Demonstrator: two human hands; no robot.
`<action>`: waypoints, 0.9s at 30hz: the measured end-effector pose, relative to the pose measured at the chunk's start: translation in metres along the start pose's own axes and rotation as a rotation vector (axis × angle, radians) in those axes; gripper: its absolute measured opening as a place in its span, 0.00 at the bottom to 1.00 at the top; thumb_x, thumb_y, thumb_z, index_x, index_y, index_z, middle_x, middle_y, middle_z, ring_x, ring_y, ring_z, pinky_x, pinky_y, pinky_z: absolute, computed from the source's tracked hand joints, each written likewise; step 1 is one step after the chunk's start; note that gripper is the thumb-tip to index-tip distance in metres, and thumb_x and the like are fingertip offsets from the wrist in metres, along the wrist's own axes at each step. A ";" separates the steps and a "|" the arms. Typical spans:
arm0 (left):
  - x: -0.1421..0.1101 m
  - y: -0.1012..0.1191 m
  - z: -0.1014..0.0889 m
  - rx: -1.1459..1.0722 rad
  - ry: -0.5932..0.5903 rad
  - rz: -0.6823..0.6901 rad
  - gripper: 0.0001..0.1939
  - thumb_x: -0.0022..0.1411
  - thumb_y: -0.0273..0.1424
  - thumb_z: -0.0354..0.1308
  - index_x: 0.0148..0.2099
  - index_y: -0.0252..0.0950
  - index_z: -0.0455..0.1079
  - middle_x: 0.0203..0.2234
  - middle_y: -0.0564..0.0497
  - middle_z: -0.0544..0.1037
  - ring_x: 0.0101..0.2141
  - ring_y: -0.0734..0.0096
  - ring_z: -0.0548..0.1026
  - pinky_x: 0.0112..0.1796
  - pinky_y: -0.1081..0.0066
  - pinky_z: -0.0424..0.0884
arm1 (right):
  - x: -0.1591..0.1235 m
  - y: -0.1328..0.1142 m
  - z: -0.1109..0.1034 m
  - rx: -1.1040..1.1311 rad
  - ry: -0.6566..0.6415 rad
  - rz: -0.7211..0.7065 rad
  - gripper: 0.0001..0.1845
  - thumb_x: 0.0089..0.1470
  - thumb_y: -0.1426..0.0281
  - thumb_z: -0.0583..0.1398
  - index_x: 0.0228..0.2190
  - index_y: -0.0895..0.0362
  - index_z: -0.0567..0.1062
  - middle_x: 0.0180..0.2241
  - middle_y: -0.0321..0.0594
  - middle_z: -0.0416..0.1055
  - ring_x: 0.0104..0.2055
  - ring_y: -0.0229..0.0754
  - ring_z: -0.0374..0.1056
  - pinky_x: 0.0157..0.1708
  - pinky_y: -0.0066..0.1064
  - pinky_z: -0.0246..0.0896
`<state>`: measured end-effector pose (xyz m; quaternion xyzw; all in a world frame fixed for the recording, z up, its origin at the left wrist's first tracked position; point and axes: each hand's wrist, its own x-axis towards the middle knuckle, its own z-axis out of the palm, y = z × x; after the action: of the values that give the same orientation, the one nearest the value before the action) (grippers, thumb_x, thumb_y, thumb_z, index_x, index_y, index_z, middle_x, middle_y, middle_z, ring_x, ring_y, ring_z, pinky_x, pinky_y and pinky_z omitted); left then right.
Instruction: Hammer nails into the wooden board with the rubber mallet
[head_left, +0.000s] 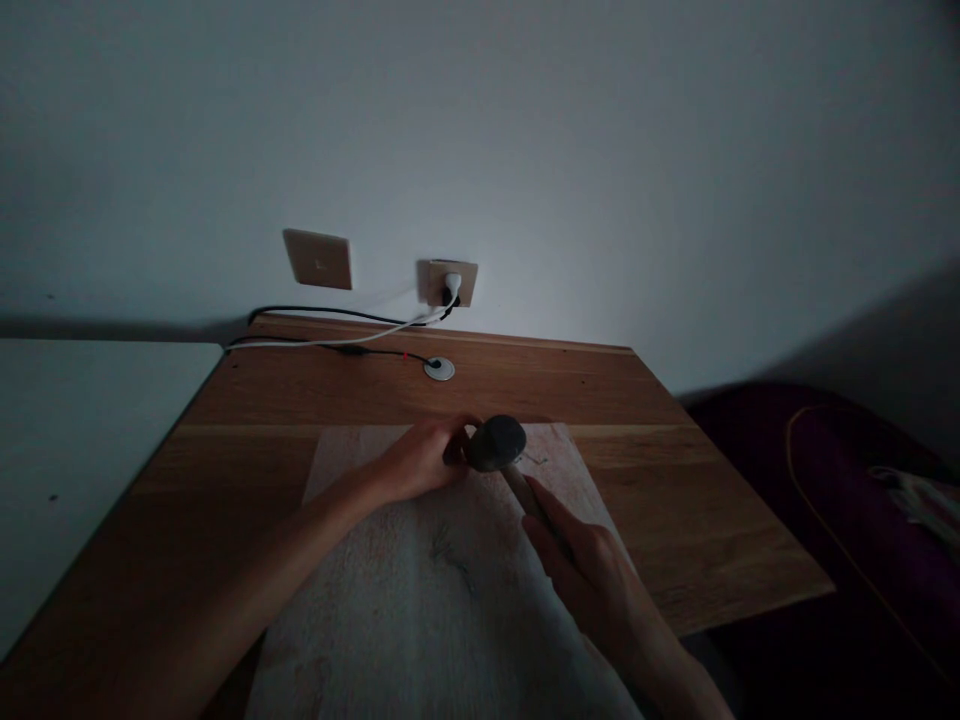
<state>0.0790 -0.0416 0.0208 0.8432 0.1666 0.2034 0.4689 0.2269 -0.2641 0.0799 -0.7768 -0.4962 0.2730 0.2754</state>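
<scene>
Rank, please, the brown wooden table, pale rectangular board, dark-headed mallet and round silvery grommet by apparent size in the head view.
Largest to smallest:
Brown wooden table
Pale rectangular board
Dark-headed mallet
Round silvery grommet

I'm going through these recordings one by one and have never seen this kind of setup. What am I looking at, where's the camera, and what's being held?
There is no machine here: these are a person's bare hands. The single picture comes from a camera worn on the head, looking forward and down. A pale board lies on a wooden table against a wall. The right hand grips the handle of a mallet with a dark head. The left hand is close beside that head; its fingertips are partly hidden, so I can't tell whether it holds anything.
</scene>
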 end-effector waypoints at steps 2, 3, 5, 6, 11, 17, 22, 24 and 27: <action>0.001 -0.002 0.001 -0.008 0.008 -0.001 0.25 0.57 0.18 0.65 0.57 0.38 0.76 0.38 0.51 0.85 0.36 0.66 0.81 0.36 0.70 0.70 | 0.000 0.000 0.000 0.002 0.001 0.006 0.35 0.72 0.52 0.51 0.66 0.62 0.75 0.20 0.34 0.68 0.22 0.48 0.71 0.30 0.37 0.63; 0.001 -0.003 0.002 -0.011 0.010 -0.003 0.25 0.58 0.18 0.64 0.56 0.39 0.76 0.37 0.52 0.85 0.35 0.66 0.81 0.36 0.71 0.70 | 0.000 0.000 0.000 0.005 -0.001 0.005 0.35 0.72 0.52 0.51 0.66 0.62 0.75 0.20 0.34 0.68 0.22 0.47 0.71 0.29 0.37 0.63; 0.001 -0.003 0.002 -0.008 0.012 -0.014 0.25 0.58 0.18 0.64 0.56 0.39 0.76 0.34 0.53 0.83 0.35 0.67 0.81 0.36 0.71 0.69 | 0.000 0.002 0.002 0.011 -0.001 -0.005 0.34 0.72 0.52 0.52 0.66 0.61 0.75 0.20 0.34 0.69 0.23 0.46 0.72 0.30 0.37 0.64; 0.001 -0.003 0.001 -0.003 0.014 -0.023 0.25 0.57 0.18 0.64 0.56 0.39 0.76 0.33 0.54 0.83 0.34 0.67 0.81 0.36 0.71 0.69 | 0.001 0.002 0.002 0.014 0.005 -0.012 0.34 0.72 0.52 0.52 0.65 0.60 0.76 0.21 0.35 0.70 0.24 0.46 0.72 0.30 0.36 0.64; 0.001 -0.001 -0.001 -0.007 -0.026 -0.039 0.18 0.60 0.25 0.68 0.53 0.39 0.75 0.33 0.54 0.81 0.33 0.67 0.79 0.37 0.69 0.70 | -0.005 -0.001 0.002 0.120 0.075 -0.001 0.38 0.73 0.48 0.52 0.70 0.60 0.70 0.20 0.31 0.64 0.18 0.39 0.58 0.17 0.30 0.54; 0.001 -0.002 0.001 -0.033 -0.032 -0.035 0.22 0.61 0.25 0.65 0.58 0.38 0.73 0.31 0.56 0.80 0.32 0.67 0.77 0.38 0.68 0.70 | -0.018 -0.018 -0.016 0.154 0.199 -0.039 0.38 0.72 0.47 0.54 0.73 0.54 0.66 0.19 0.28 0.57 0.18 0.37 0.55 0.14 0.27 0.51; -0.001 0.000 0.000 -0.072 -0.014 -0.012 0.20 0.60 0.23 0.65 0.54 0.39 0.73 0.32 0.56 0.80 0.32 0.69 0.77 0.36 0.71 0.70 | -0.011 -0.008 -0.003 0.010 0.110 -0.059 0.34 0.73 0.51 0.53 0.68 0.58 0.73 0.22 0.35 0.71 0.23 0.43 0.71 0.24 0.31 0.67; -0.001 0.001 0.000 -0.075 0.004 -0.002 0.24 0.57 0.20 0.63 0.55 0.40 0.73 0.33 0.56 0.80 0.33 0.69 0.78 0.36 0.72 0.69 | -0.008 -0.003 0.005 -0.010 0.093 -0.065 0.35 0.74 0.51 0.52 0.66 0.62 0.74 0.24 0.38 0.76 0.25 0.44 0.73 0.30 0.33 0.72; -0.001 0.003 0.000 -0.060 0.006 -0.017 0.25 0.56 0.18 0.62 0.56 0.40 0.72 0.33 0.56 0.80 0.33 0.69 0.79 0.36 0.72 0.68 | -0.007 0.001 0.012 -0.020 0.080 -0.069 0.38 0.73 0.49 0.51 0.65 0.66 0.75 0.26 0.43 0.79 0.26 0.46 0.76 0.31 0.33 0.73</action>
<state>0.0786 -0.0437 0.0226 0.8267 0.1690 0.2070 0.4950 0.2173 -0.2688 0.0716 -0.7723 -0.5138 0.2272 0.2964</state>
